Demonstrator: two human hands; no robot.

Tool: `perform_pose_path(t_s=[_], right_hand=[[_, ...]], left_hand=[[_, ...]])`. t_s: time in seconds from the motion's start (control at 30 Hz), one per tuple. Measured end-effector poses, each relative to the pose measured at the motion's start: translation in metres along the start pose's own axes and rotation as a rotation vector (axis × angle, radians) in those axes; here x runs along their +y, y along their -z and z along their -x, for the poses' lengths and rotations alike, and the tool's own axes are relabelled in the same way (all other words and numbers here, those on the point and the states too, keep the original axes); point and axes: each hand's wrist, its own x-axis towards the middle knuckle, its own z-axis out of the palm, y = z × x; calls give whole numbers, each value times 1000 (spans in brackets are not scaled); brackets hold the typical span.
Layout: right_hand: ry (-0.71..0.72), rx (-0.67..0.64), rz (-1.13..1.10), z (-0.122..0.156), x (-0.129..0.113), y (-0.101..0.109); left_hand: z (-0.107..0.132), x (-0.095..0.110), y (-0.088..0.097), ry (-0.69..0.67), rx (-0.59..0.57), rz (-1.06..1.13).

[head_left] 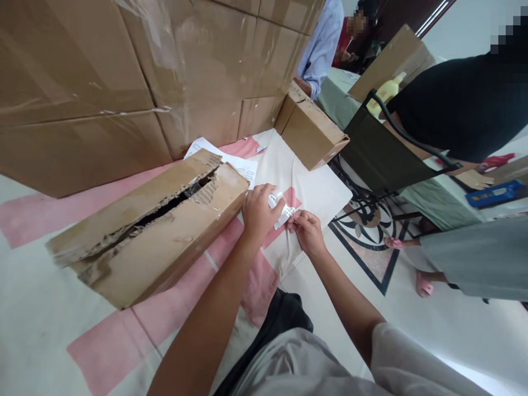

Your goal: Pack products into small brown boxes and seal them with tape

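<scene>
My left hand (260, 212) curls around a small white roll-like thing (273, 199), thumb and fingers on either side of it. From it a pale strip with dark printed marks (287, 214) runs toward my right hand (307, 231). Thumb and forefinger of that hand pinch the strip's far end. Whether it is a roll of labels or some other packaging is too small to tell. Just left of my left hand lies a long cardboard box (173, 236), its top split along a torn, ragged seam. Printed white paper (245, 166) sticks out behind this box.
Large taped cartons (206, 60) are stacked at the back left. A smaller carton (313, 129) stands at the table's far end. A pink-and-white cloth (264, 280) covers the table. To the right are a dark folding chair (371, 143) and several people.
</scene>
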Motion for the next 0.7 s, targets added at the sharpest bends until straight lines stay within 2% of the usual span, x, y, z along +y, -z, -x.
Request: perform_pose_path(t_s=[0.33, 0.5, 0.7], right_hand=[[62, -2, -100, 1, 6, 1], [100, -14, -81, 0, 12, 3], [63, -25, -40, 0, 9, 2]], left_hand=[[1, 2, 2, 8, -32, -31], [1, 0, 1, 7, -29, -31], [1, 0, 2, 4, -27, -27]])
